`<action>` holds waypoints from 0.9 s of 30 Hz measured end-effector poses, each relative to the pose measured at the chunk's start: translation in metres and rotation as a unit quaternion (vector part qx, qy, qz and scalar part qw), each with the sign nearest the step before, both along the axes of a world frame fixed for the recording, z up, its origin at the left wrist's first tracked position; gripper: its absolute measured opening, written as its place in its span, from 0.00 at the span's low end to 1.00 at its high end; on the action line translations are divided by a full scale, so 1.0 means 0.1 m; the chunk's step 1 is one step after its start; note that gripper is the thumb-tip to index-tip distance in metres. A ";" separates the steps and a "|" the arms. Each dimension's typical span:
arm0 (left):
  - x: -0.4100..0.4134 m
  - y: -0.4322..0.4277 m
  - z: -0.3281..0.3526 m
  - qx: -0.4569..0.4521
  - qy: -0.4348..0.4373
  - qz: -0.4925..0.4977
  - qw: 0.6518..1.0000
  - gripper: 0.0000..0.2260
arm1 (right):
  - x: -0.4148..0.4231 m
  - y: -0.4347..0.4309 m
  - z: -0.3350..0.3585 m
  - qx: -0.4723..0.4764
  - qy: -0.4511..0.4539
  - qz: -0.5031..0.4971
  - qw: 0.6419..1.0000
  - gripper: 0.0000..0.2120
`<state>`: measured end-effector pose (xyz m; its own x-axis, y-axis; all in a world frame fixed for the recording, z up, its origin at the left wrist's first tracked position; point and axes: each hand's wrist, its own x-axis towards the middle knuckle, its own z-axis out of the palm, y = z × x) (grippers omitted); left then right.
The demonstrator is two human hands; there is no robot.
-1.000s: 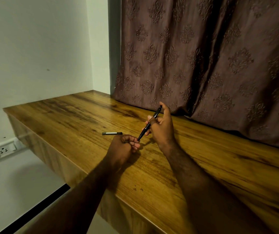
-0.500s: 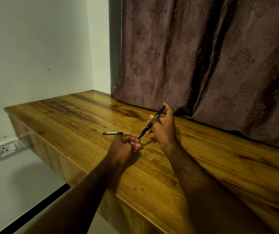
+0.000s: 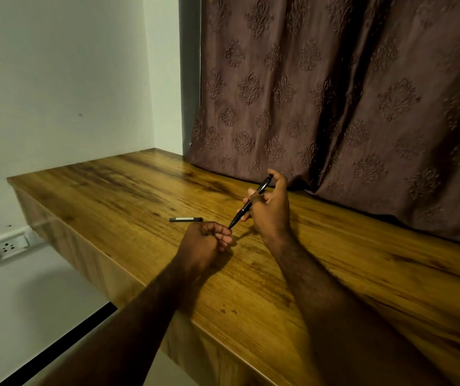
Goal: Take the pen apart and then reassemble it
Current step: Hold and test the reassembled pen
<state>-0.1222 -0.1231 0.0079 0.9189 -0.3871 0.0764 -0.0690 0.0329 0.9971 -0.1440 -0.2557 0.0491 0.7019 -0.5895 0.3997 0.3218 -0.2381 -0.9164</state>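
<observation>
My right hand [image 3: 272, 213] grips a slim black pen [image 3: 241, 211] above the wooden table [image 3: 334, 274], its tip slanting down and to the left. My left hand [image 3: 205, 243] sits just below with its fingers curled, and its fingertips meet the pen's tip. Whether they pinch the tip or hold some small part is hidden. A second black pen piece [image 3: 186, 219] with a pale band lies flat on the table, a little to the left of my left hand.
A brown patterned curtain [image 3: 334, 107] hangs down to the table's back edge. A white wall [image 3: 56, 79] bounds the left side, with a socket [image 3: 8, 246] below the tabletop. The table's front edge runs diagonally under my forearms.
My right hand and the pen have shifted slightly; otherwise both hands stay where they were and the piece on the table has not moved.
</observation>
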 end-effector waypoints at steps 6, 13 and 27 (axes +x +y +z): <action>0.02 0.01 -0.02 0.008 -0.001 0.000 1.000 0.12 | 0.00 -0.01 0.00 -0.019 0.021 0.012 1.000 0.29; 0.00 0.01 -0.01 -0.011 0.011 -0.006 1.000 0.13 | -0.01 -0.02 -0.01 -0.017 0.027 0.006 0.999 0.28; 0.01 0.02 -0.01 0.011 -0.024 0.002 1.000 0.13 | -0.03 0.01 0.11 0.101 0.015 0.075 0.992 0.24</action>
